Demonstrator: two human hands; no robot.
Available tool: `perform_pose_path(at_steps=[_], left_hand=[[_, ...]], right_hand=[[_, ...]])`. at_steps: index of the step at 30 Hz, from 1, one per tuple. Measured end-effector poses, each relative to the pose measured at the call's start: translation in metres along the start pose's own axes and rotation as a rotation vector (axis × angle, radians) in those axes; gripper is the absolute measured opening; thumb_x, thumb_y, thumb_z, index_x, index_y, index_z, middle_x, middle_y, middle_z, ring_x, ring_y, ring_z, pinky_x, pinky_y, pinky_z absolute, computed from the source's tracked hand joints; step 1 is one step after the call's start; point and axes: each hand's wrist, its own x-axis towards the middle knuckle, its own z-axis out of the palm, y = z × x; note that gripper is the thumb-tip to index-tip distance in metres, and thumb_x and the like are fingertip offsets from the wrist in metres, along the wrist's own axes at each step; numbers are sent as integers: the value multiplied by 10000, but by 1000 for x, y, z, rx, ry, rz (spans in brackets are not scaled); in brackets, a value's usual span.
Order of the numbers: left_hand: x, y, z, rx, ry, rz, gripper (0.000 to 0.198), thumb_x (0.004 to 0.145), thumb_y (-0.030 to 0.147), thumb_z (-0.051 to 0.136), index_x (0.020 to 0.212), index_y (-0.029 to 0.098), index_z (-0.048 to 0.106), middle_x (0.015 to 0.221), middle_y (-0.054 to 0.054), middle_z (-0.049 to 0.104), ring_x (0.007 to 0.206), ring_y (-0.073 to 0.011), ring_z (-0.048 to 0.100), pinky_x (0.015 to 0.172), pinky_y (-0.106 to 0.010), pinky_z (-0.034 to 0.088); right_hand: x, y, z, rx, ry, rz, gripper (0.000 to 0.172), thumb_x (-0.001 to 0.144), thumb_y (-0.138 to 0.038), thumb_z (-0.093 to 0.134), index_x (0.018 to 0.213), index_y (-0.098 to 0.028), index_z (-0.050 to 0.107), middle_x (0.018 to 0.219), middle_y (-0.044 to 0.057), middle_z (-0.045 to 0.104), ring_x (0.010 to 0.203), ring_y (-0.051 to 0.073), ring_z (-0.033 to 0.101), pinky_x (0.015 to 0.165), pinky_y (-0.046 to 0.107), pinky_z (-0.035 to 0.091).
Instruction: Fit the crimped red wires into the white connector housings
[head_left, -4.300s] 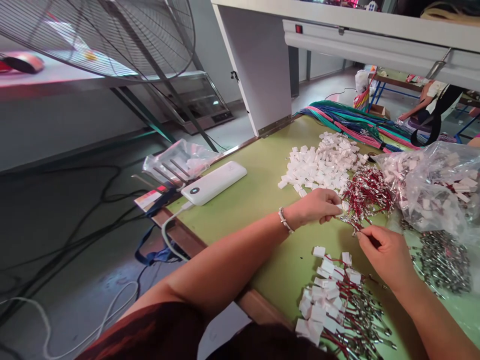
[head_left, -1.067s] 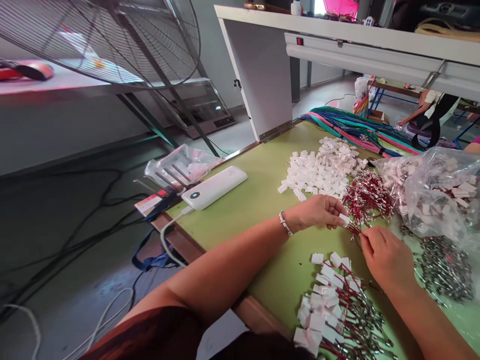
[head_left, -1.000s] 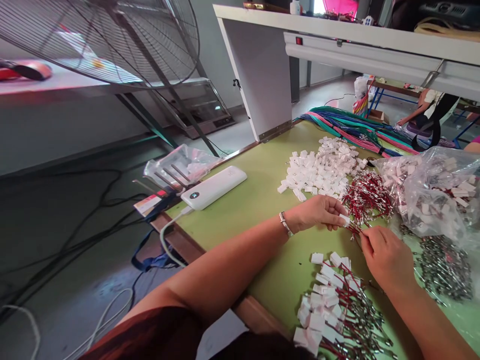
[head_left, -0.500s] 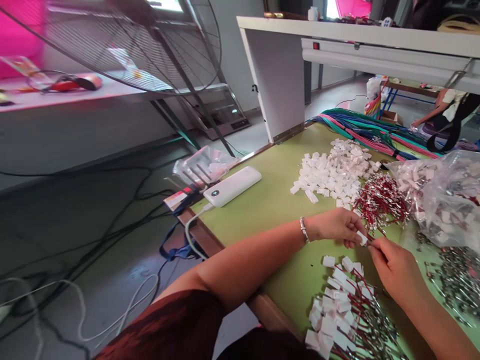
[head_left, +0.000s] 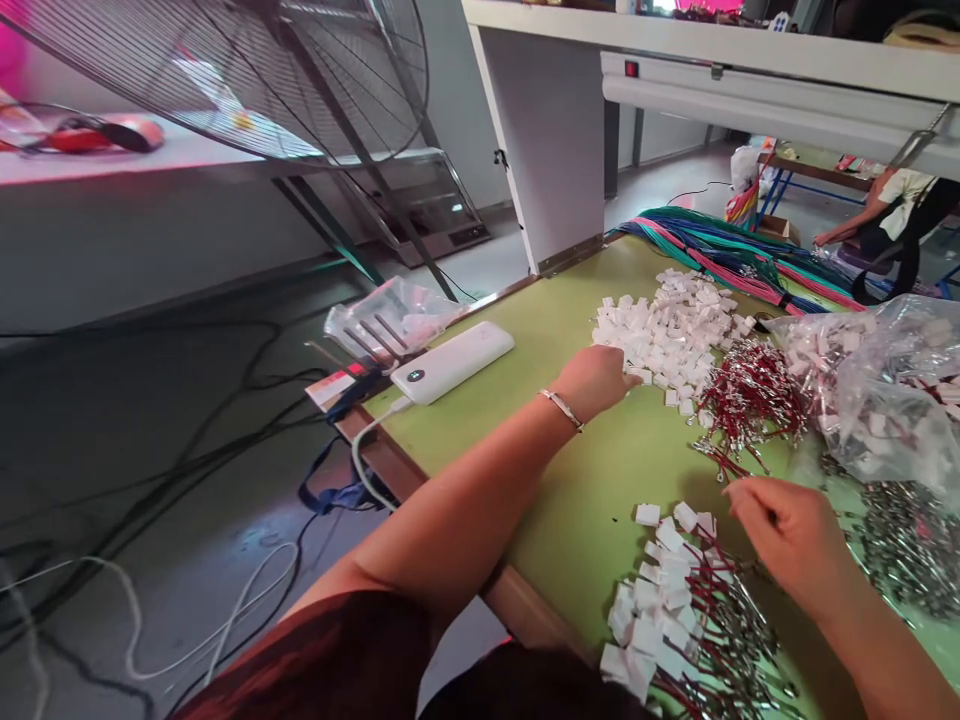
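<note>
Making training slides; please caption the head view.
Left hand at the pile of white pieces, right hand near the red wires.

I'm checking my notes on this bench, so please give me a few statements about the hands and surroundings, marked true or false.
1. The left hand is at the edge of the loose connectors. True.
2. The fan stands beyond the right side of the table. False: it stands beyond the left side.
3. The red wires lie between the loose connectors and the bag. True.
4. The right hand is on the power bank. False: it is close to the red wires.
</note>
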Motion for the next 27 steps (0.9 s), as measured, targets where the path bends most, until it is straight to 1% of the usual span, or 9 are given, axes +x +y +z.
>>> perform_pose_path(at_steps=[2,4,8,13,16,19,23,25,27], left_hand=[[3,0,8,49,-31,39,266,863,347,591,959,109,663,946,-153,697,897,-272,659,702,-297,465],[2,3,14,46,-41,67,215,836,269,607,988,125,659,960,-136,699,919,-267,658,710,-286,467],[-3,8,14,29,-57,126,273,794,148,560,1049,135,657,995,-123,693,926,-257,653,700,-282,468],[-3,8,11,25,-53,160,344,731,88,520,1014,143,709,1021,-126,684,942,-257,649,738,-292,473],[-1,5,13,13,-68,203,320,722,84,527,968,157,719,1002,-113,682,927,-248,647,744,-286,472],[2,0,16,5,-87,225,317,728,85,541,990,154,704,1031,-116,665,915,-243,644,740,-283,475],[4,-2,14,-78,-16,191,308,733,68,529,981,143,696,1006,-119,656,919,-245,641,755,-300,483],[1,2,10,-243,-16,203,285,729,62,530,951,145,690,913,-90,665,888,-229,651,743,-297,492],[-5,10,8,-557,-135,224,280,750,81,544,994,146,667,808,-47,657,781,-184,669,693,-277,507]], right_hand=[[5,16,-3,-111,150,67,332,913,-336,455,646,-213,609,538,-10,572,485,124,484,502,263,379],[10,34,-1,-183,205,81,266,895,-330,479,712,-210,629,635,9,623,552,142,536,553,275,406],[16,49,16,-294,179,41,222,905,-297,474,846,-195,662,855,58,662,705,181,600,643,311,435],[19,44,33,-477,134,65,224,919,-293,470,814,-198,643,837,56,639,658,183,577,559,301,374],[20,44,33,-435,119,70,199,912,-256,476,779,-200,613,822,49,631,670,181,581,585,301,388],[20,44,31,-388,134,53,192,909,-239,458,775,-205,591,818,53,629,671,180,576,602,302,395],[18,38,26,-292,231,43,177,884,-270,437,778,-207,565,786,68,635,661,194,570,603,313,399],[17,32,22,-169,240,97,157,857,-305,458,786,-210,560,721,52,637,624,190,572,592,310,401],[15,24,19,16,194,200,161,838,-340,478,771,-214,554,654,26,626,567,172,559,563,294,401]])
